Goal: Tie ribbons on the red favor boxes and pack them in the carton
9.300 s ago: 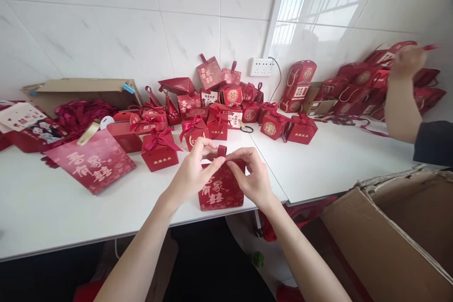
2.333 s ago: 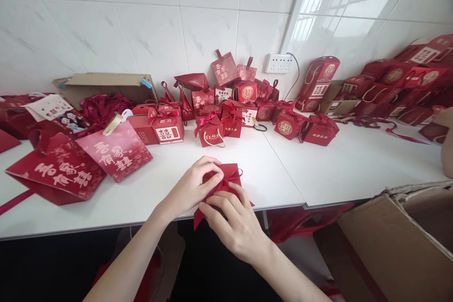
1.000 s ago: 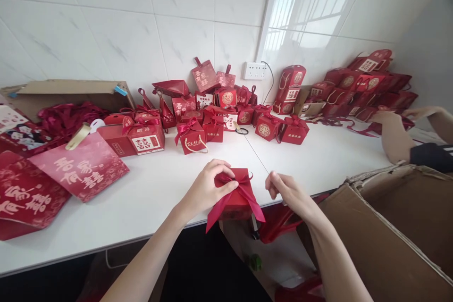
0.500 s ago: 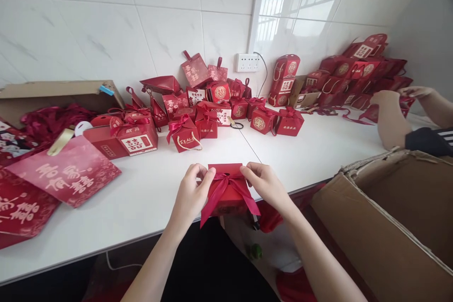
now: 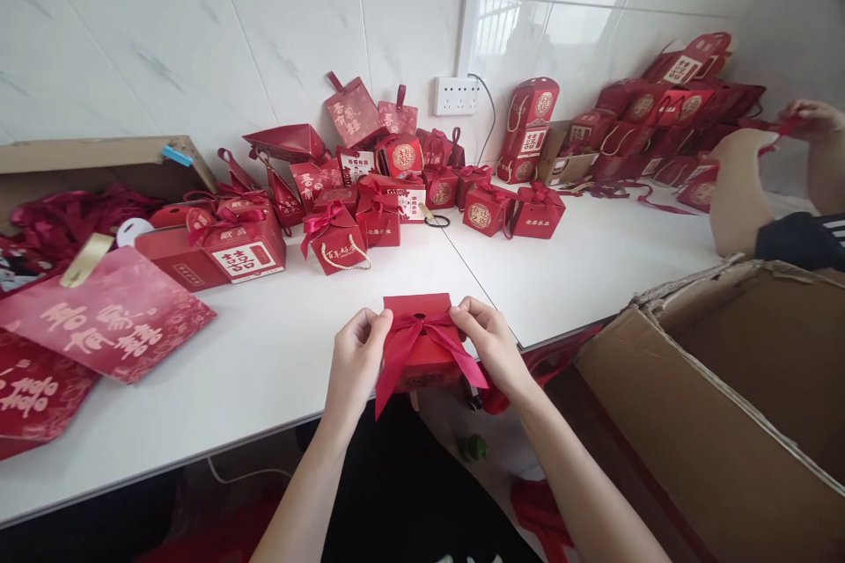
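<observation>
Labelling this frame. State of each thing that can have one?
Red gift box, between the hands; fully closed or not, unclear.
Ribbon bow, tied, tails spread.
Left hand, grip pinched at the bow's left side.
Right hand, grip pinched at its right side.
Big carton, open.
Rear carton, open, ribbons at its mouth.
Rope-handled box, standing, handle hanging.

安居乐业 (image 5: 541, 222) and 歡喜 (image 5: 242, 230) on red boxes (image 5: 550, 230)
</observation>
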`<state>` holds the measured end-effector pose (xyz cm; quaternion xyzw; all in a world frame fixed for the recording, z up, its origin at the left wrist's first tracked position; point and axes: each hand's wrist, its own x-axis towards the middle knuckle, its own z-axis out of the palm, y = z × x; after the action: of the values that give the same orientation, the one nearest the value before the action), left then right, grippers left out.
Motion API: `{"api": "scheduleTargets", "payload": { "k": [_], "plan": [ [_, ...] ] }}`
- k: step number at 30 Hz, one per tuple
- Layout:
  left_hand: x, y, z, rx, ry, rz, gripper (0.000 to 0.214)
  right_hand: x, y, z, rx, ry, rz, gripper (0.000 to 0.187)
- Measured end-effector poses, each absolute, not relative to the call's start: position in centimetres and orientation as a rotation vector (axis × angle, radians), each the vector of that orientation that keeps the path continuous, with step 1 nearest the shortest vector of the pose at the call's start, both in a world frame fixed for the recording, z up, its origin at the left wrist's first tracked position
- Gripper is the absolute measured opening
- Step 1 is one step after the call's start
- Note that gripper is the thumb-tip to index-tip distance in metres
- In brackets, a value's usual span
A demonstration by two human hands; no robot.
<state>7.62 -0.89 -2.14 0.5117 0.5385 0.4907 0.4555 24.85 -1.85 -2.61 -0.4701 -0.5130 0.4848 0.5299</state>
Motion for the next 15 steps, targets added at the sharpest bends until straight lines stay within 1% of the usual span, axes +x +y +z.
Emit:
{"api": "scheduleTargets", "payload": {
  "k": [4, 7, 8, 9, 12, 13, 15],
  "plan": [
    [6.3, -0.5, -2.2, 1.253, 1.223, 1.197, 0.04, 26.5, -2.2, -3.2, -1.215, -1.318, 1.197, 0.043],
    [5.7, -0.4, -1.8, 1.309, 1.234, 1.144, 0.038, 27.7, -2.7, -3.9, -1.201, -1.301, 1.081, 0.039],
    [5.6, -0.4, -1.6, 1.334, 1.249, 1.129, 0.036, 27.9, -2.9, -4.0, -1.156, -1.323, 1.041, 0.04],
    [5.7, -0.4, -1.5, 1.354, 1.266, 1.125, 0.033, 28.0, -3.0, -4.0, -1.107, -1.373, 1.015, 0.047],
    [6.2, -0.3, -1.3, 1.386, 1.303, 1.192, 0.026, 27.6, -3.4, -3.7, -1.055, -1.61, 0.989, 0.082],
    [6.3, -0.4, -1.2, 1.387, 1.304, 1.234, 0.025, 27.3, -3.4, -3.5, -1.072, -1.673, 0.983, 0.088],
    [6.6, -0.5, -1.1, 1.385, 1.299, 1.305, 0.023, 26.7, -3.4, -3.3, -1.093, -1.735, 0.98, 0.09]
  ]
}}
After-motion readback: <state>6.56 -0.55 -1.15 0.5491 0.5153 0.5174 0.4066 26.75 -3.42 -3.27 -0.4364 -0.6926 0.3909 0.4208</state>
